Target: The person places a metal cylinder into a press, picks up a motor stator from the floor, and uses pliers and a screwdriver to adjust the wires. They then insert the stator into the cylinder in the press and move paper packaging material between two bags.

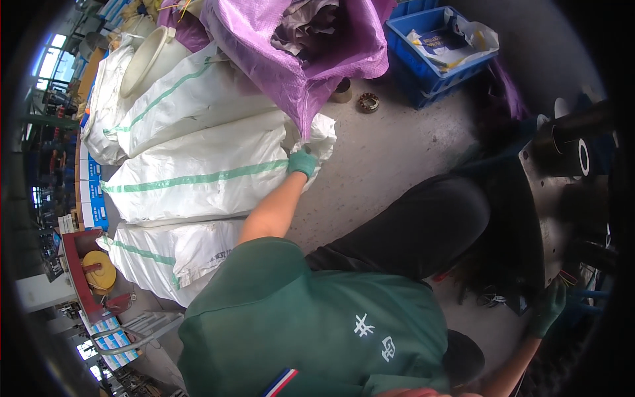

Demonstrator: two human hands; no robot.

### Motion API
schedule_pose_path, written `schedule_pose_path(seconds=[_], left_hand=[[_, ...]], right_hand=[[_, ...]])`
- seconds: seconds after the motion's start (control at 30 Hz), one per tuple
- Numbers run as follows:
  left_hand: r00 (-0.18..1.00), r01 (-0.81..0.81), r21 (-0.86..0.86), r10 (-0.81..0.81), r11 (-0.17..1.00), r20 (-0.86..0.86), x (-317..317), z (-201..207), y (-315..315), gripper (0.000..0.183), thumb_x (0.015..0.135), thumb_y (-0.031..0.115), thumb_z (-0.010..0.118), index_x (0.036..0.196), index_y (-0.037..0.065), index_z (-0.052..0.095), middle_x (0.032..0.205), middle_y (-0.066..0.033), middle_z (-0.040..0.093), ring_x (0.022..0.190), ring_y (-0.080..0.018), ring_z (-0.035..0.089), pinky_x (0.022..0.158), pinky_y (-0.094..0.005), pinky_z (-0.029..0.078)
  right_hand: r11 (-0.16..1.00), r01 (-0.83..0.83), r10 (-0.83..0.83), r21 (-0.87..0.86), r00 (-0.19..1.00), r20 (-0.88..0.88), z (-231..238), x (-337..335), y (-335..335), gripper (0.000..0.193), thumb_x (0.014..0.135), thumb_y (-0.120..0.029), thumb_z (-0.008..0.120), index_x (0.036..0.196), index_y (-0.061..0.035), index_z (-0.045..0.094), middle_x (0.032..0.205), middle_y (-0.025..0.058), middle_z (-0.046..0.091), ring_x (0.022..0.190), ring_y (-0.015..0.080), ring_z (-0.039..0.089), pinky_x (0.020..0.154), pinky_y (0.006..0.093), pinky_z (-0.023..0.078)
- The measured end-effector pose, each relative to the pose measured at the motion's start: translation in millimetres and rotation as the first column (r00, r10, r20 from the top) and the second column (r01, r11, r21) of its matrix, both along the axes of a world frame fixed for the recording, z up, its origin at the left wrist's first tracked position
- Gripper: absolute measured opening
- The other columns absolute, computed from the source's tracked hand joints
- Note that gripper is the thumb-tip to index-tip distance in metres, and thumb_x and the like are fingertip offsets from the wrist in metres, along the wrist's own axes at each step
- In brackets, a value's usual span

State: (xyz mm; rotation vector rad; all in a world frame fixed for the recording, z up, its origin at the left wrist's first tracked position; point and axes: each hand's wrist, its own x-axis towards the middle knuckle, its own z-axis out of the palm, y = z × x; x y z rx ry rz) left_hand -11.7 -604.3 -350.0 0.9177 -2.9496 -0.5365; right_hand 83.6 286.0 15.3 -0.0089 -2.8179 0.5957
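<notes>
My left hand [302, 163], in a green glove, reaches out to the lower corner of a purple woven bag [254, 43]. Its fingers are closed on that corner. The bag's mouth gapes, and crumpled greyish material [305, 30] shows inside. Just beside the hand lies the bunched end of a white woven sack [205, 175] with a green stripe. Far to the right, my right hand [550, 309], also gloved in green, is by the edge of a dark metal machine [539, 198]. A few thin yellow and red wires [566, 276] stick out at its fingers, which are closed and dimly lit.
More white sacks [155, 255] lie alongside on the left. A blue crate [423, 79] holding plastic packaging stands at the upper right. On the floor rests a round copper-coloured ring part [368, 102]. A red stand with a yellow spool [99, 272] and a metal trolley [142, 331] are at lower left.
</notes>
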Motion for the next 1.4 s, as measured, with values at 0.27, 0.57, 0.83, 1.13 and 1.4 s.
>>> schedule_pose_path(seconds=[0.27, 0.57, 0.83, 1.13, 1.4], left_hand=[[0.732, 0.407, 0.109, -0.396, 0.907, 0.554, -10.3, 95.4, -108.5, 0.050, 0.097, 0.033, 0.064, 0.141, 0.010, 0.058, 0.138, -0.0213, 0.063, 0.123, -0.0410, 0.063, 0.104, -0.0502, 0.051], [0.417, 0.724, 0.047, -0.491, 0.688, 0.765, 67.8, 62.2, -126.3, 0.091, 0.082, 0.042, 0.079, 0.160, 0.012, 0.043, 0.157, -0.0227, 0.050, 0.143, -0.0390, 0.050, 0.123, -0.0511, 0.035], [0.641, 0.653, -0.057, -0.511, 0.755, 0.572, 106.2, 46.7, -59.4, 0.077, 0.090, 0.025, 0.071, 0.156, -0.002, 0.041, 0.157, -0.0312, 0.044, 0.144, -0.0468, 0.046, 0.121, -0.0512, 0.038], [0.856, 0.317, -0.003, -0.285, 0.948, 0.431, 98.5, 47.6, -72.6, 0.054, 0.097, 0.025, 0.059, 0.146, 0.000, 0.056, 0.141, -0.0279, 0.063, 0.129, -0.0411, 0.063, 0.112, -0.0465, 0.049], [0.843, 0.262, 0.245, -0.345, 0.933, 0.413, 12.4, 20.2, -116.2, 0.053, 0.096, 0.040, 0.063, 0.135, 0.003, 0.068, 0.137, -0.0247, 0.067, 0.128, -0.0408, 0.063, 0.111, -0.0440, 0.048]], right_hand=[[0.859, 0.339, -0.067, -0.384, 0.817, 0.572, -102.0, 141.0, 2.9, 0.031, 0.101, -0.017, 0.072, 0.125, 0.0020, 0.068, 0.092, 0.0020, 0.067, 0.082, 0.0110, 0.062, 0.075, 0.0276, 0.051], [0.650, 0.622, -0.082, -0.437, 0.628, 0.773, -93.4, 164.1, -8.7, 0.051, 0.104, -0.030, 0.066, 0.146, -0.0022, 0.057, 0.122, 0.0094, 0.071, 0.098, 0.0205, 0.071, 0.070, 0.0377, 0.060], [0.628, 0.558, -0.127, -0.543, 0.762, 0.635, -82.3, 175.7, -4.6, 0.052, 0.098, -0.014, 0.062, 0.148, -0.0034, 0.056, 0.142, 0.0116, 0.064, 0.118, 0.0264, 0.069, 0.080, 0.0413, 0.064], [0.702, 0.359, -0.077, -0.615, 0.897, 0.436, -75.6, 169.7, 9.8, 0.050, 0.095, 0.005, 0.053, 0.144, -0.0013, 0.061, 0.148, 0.0159, 0.063, 0.136, 0.0281, 0.061, 0.120, 0.0403, 0.045], [0.693, 0.493, -0.054, -0.526, 0.763, 0.644, -61.8, 170.0, -1.2, 0.044, 0.101, -0.017, 0.067, 0.143, -0.0054, 0.060, 0.140, 0.0096, 0.067, 0.120, 0.0222, 0.068, 0.092, 0.0388, 0.058]])
